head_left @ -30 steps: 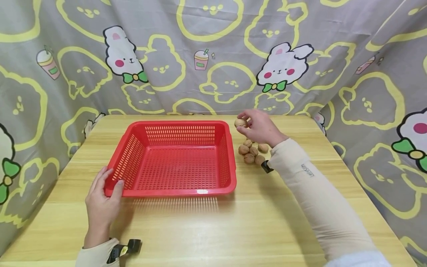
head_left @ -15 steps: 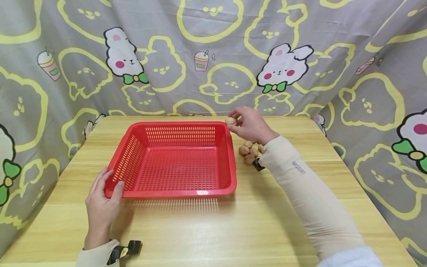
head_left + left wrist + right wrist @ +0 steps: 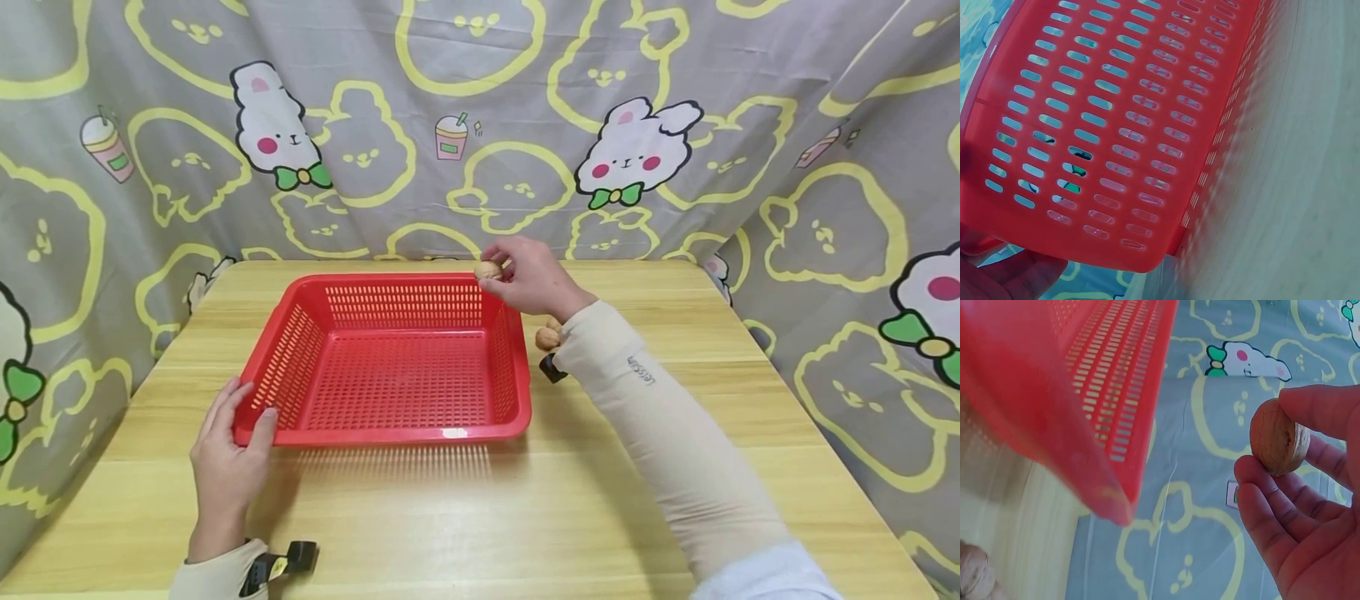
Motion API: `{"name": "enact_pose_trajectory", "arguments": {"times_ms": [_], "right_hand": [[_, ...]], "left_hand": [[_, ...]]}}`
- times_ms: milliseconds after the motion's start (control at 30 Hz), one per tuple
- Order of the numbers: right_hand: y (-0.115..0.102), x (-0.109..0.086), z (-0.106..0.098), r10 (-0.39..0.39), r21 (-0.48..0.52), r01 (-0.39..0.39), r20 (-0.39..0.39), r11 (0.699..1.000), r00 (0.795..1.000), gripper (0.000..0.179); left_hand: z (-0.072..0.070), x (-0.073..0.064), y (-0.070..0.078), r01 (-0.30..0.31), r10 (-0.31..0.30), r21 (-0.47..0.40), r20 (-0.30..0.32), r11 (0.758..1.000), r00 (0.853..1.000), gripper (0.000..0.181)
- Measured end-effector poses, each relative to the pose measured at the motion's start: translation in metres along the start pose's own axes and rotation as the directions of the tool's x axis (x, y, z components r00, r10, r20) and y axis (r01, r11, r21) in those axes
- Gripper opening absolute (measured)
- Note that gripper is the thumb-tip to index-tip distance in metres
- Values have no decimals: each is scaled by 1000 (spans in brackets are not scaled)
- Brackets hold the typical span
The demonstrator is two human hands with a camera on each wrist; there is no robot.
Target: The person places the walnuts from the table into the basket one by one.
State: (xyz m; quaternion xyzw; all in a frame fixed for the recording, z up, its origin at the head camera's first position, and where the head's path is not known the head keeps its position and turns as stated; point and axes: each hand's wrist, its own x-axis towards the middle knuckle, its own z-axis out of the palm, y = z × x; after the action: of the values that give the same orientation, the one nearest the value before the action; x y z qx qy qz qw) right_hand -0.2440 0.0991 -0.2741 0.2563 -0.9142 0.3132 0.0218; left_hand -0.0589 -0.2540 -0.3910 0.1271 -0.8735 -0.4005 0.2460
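Observation:
A red plastic basket [image 3: 390, 434] with slotted walls stands on the wooden table, nothing lying inside it. My left hand [image 3: 231, 458] grips its near left corner, thumb over the rim and fingers along the outer side. In the left wrist view part of that hand [image 3: 1013, 278] shows below the basket's slotted wall [image 3: 1085, 112]. Over the basket's far right corner, my right hand [image 3: 534, 277] pinches a walnut [image 3: 489, 271] between thumb and fingers. The right wrist view shows this walnut [image 3: 1275, 437] held at the fingertips, with the basket [image 3: 1116, 425] beside it.
More walnuts [image 3: 547, 338] lie on the table [image 3: 420, 533] right of the basket, mostly hidden by the right forearm. A patterned grey curtain [image 3: 390, 125] hangs behind the table and along both sides. Black wrist cameras [image 3: 302, 557] sit on both wrists.
My right hand has carried the walnut leftward from beside the basket to over its far right corner. The forearm now covers more of the loose walnuts. My left hand stays put.

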Motion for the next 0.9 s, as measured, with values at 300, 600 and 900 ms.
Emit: {"name": "enact_pose_trajectory", "arguments": {"times_ms": [300,600,900], "right_hand": [[-15,5,11,-29,37,28,26,999,999,32],[-29,16,25,-80,79,76,43,994,996,30],[-35,24,46,-102,33,100,89,994,991,28]], "left_hand": [[1,-1,-1,-12,12,-6,-6,1000,1000,46],[0,1,-2,-3,3,-11,-8,1000,1000,47],[2,1,-1,5,-5,-10,1,1000,1000,47]]}}
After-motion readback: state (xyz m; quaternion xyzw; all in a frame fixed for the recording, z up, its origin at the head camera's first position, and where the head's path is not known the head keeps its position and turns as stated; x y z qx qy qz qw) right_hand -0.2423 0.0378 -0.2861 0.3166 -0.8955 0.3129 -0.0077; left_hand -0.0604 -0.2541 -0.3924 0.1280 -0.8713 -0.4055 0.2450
